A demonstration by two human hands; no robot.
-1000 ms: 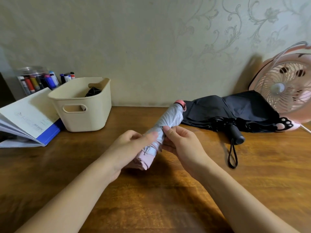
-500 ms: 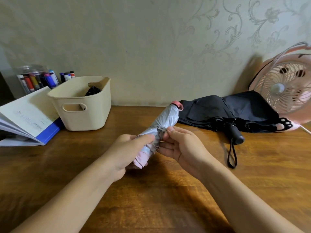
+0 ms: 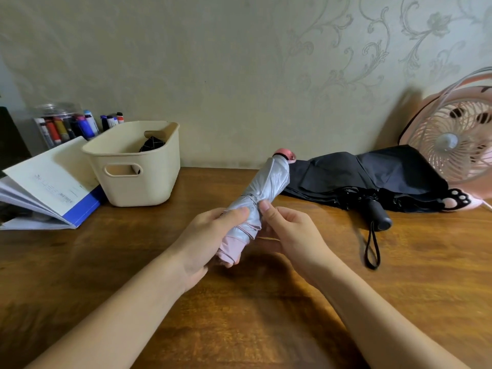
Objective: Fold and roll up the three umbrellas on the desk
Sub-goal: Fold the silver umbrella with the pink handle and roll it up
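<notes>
A rolled silver-and-pink umbrella is held above the desk, its pink tip pointing up and away. My left hand grips its lower half, thumb across the fabric. My right hand holds it from the right, thumb pressing near the strap around the middle. A black umbrella lies loosely folded on the desk at the back right, its handle and wrist loop toward me. A third dark umbrella with a wooden handle sits in the cream basket.
A pink fan stands at the far right behind the black umbrella. An open book leans at the left, with a jar of markers behind it. The wooden desk stretches in front of me.
Both hands shifted slightly up the umbrella and turned it. The right thumb now presses at the strap around its middle.
</notes>
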